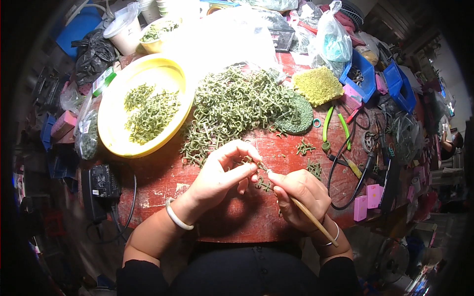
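Observation:
My left hand (217, 175) is closed in a pinch over the red table, with a small green curled piece (245, 160) at its fingertips. My right hand (305, 193) grips a thin tool with a wooden handle (316, 222), and its tip meets the piece at my left fingers. Which kind of tip it has is too small to tell. Beyond my hands lies a large heap of similar green curled pieces (232, 101). A few loose green pieces (304, 147) lie near my right hand. More pieces fill part of a yellow basin (104, 130) at the left.
A yellow sponge-like block (317, 85) and a round green textured pad (302, 117) adjoin the heap. Green-handled pliers (344, 129), cables and pink blocks (360, 208) lie at the right. Blue bins (363, 74) stand behind. A black power adapter (101, 181) sits at the left edge.

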